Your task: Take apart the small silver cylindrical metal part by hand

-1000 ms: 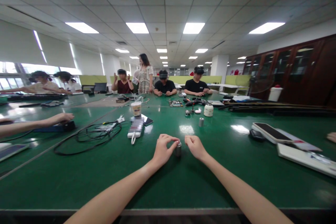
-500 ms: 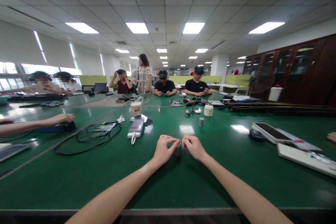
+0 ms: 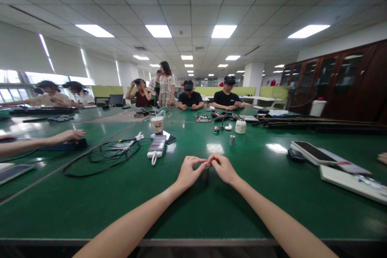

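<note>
A small grey metal cylinder [image 3: 206, 172] stands upright on the green table [image 3: 193, 209], straight in front of me. My left hand [image 3: 188, 171] is curled round its left side, thumb and forefinger pinching at its top. My right hand [image 3: 223, 168] comes in from the right, and its fingertips pinch the same top, touching the left hand's fingers. The hands hide most of the cylinder. A second small grey cylinder [image 3: 231, 140] stands alone further back.
Black cables [image 3: 102, 155] and a white power strip [image 3: 155, 151] lie to the left, with a paper cup [image 3: 157, 124] and a white jar [image 3: 240, 126] behind. Phones and a tablet [image 3: 314, 152] lie to the right. Another person's hand [image 3: 65, 136] rests at left; several people are at the far side.
My right hand has moved left until its fingertips meet the left hand's on top of the cylinder. The left hand has kept its hold.
</note>
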Motion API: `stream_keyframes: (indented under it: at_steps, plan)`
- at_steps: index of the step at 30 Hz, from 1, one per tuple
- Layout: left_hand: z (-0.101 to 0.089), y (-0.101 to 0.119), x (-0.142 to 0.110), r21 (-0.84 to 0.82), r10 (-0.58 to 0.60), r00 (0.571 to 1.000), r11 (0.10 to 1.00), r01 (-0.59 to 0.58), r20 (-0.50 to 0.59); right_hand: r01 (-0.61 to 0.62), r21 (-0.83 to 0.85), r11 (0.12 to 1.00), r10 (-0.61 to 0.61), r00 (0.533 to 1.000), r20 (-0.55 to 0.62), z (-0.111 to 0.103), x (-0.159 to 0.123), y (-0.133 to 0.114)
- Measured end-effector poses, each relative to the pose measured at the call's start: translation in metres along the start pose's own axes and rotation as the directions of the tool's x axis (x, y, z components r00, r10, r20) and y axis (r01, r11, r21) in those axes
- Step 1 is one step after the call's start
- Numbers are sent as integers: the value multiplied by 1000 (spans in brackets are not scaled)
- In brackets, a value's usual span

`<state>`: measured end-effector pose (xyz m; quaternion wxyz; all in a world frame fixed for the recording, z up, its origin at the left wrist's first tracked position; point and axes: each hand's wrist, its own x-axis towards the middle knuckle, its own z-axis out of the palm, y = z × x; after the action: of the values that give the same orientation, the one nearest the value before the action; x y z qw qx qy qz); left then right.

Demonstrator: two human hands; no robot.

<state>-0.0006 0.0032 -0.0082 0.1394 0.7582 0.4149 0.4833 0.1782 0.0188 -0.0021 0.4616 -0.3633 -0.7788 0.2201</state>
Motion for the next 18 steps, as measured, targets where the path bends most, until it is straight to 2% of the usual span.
stream_keyframes:
  at_steps: [4, 8, 13, 18]
  plan:
    - [0, -4, -3, -7, -15, 1000, 1000, 15, 22, -34, -11, 999, 34, 999, -30, 1, 0, 0]
    - [2, -8, -8, 7, -35, 996, 999, 35, 80, -52, -30, 998, 52, 999, 12, 2, -2, -2]
    - [2, -8, -10, 44, -42, 989, 998, 37, 141, -27, -50, 998, 30, 997, 66, 1, -3, -3]
    - [1, -8, -9, 72, -51, 986, 997, 40, 157, -5, -79, 997, 9, 998, 63, 0, -3, -2]
